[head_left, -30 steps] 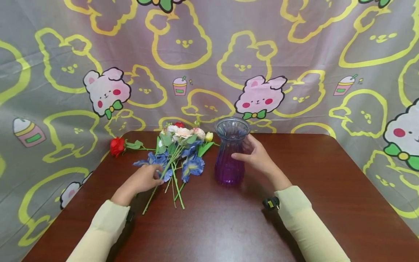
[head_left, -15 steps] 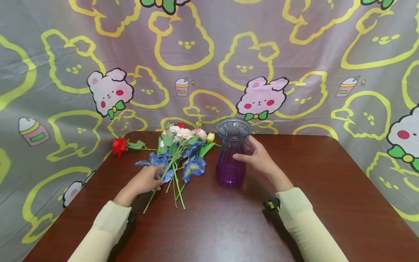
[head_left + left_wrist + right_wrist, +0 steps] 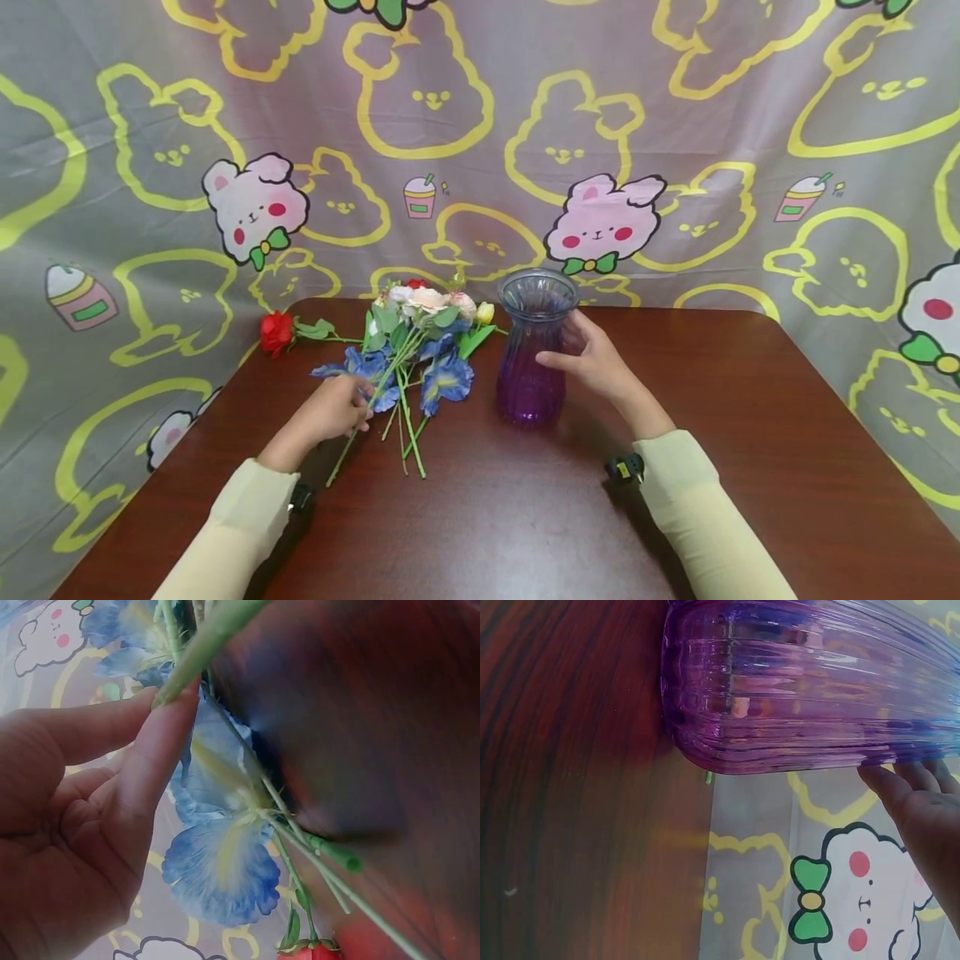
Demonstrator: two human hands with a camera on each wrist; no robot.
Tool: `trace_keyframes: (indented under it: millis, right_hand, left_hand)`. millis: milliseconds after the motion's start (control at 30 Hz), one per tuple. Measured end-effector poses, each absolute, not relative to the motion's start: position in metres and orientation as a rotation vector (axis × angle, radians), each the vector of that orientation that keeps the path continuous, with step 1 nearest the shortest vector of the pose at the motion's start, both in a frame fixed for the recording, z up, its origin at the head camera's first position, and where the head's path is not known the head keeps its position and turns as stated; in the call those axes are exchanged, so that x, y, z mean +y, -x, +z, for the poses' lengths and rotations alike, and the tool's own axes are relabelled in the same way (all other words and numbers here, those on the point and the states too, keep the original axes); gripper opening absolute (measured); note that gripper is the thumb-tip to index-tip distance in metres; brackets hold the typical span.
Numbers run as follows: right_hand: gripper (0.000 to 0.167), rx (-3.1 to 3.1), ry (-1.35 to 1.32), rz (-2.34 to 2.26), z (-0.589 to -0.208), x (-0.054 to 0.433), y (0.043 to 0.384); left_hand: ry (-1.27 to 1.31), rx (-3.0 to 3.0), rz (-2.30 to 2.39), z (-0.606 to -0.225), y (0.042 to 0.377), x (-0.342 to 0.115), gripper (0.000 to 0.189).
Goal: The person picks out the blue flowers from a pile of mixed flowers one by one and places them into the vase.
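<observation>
My left hand (image 3: 337, 408) pinches a green flower stem (image 3: 214, 649) between thumb and finger, plainly seen in the left wrist view. That stem runs up toward a cluster of peach and white flowers (image 3: 423, 304). Beneath and beside it lie blue irises (image 3: 446, 379), also close to the hand in the left wrist view. A ribbed glass vase (image 3: 531, 375), purple below and clear bluish at the flared rim, stands upright right of the flowers. My right hand (image 3: 596, 362) holds its right side, thumb in front and fingers partly hidden behind. No stems show in the vase.
A red rose (image 3: 277, 333) lies at the far left of the brown table (image 3: 480, 517). A yellow tulip (image 3: 485, 313) lies between the bunch and the vase. Behind the table hangs a grey cartoon-printed cloth (image 3: 465, 83).
</observation>
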State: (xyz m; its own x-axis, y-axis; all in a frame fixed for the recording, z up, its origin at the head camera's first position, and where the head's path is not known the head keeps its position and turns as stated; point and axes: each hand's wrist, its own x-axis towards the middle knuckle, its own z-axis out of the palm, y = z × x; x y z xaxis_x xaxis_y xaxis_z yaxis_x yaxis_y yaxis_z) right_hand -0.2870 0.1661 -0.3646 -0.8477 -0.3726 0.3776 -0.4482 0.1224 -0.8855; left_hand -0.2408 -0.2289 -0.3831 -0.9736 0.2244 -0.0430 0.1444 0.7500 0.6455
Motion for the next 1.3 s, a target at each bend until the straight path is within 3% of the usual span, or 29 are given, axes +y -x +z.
trace_keyframes:
  millis: [600, 900, 1300]
  right_hand:
    - [0.078, -2.353, -0.803, 1.838, -0.361, 0.166, 0.285]
    - [0.074, -2.373, -0.822, 1.798, -0.338, 0.16, 0.264]
    - [0.077, -2.335, -0.834, 1.796, -0.365, 0.166, 0.286]
  left_hand:
    - [-0.343, 2.941, 1.086, -0.357, 0.226, -0.243, 0.024]
    - [-0.183, 2.994, 1.106, -0.342, 0.22, -0.273, 0.025]
    - [-0.004, 3.042, 1.02, -0.352, 0.219, -0.318, 0.027]
